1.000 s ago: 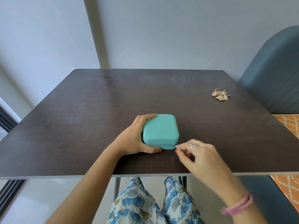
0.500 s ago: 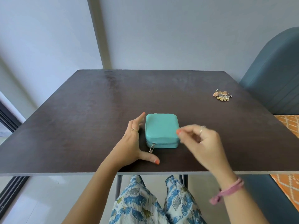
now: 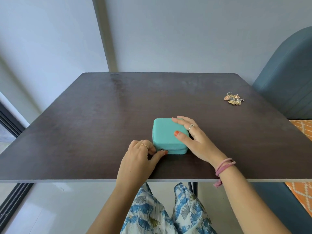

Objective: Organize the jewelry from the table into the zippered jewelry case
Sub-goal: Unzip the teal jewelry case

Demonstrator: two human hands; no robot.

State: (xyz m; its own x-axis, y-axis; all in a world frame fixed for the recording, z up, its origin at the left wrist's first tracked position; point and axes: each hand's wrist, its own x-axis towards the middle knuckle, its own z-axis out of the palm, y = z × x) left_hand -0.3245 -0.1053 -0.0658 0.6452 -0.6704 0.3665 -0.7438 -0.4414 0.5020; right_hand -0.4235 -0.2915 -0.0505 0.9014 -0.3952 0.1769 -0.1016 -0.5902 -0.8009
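head view shows the case [image 3: 169,135] zipped, left hand [image 3: 140,159] pinching its zipper pull [image 3: 161,150], right hand [image 3: 190,132] flat-fingered on the lid, jewelry [image 3: 233,99] waiting on the table [image 3: 84,124]

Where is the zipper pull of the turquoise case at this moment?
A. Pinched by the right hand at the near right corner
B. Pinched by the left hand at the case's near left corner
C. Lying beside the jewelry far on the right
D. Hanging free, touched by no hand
B: the left hand pinches the zipper pull at the near left corner of the case, while the right hand rests flat on its lid.
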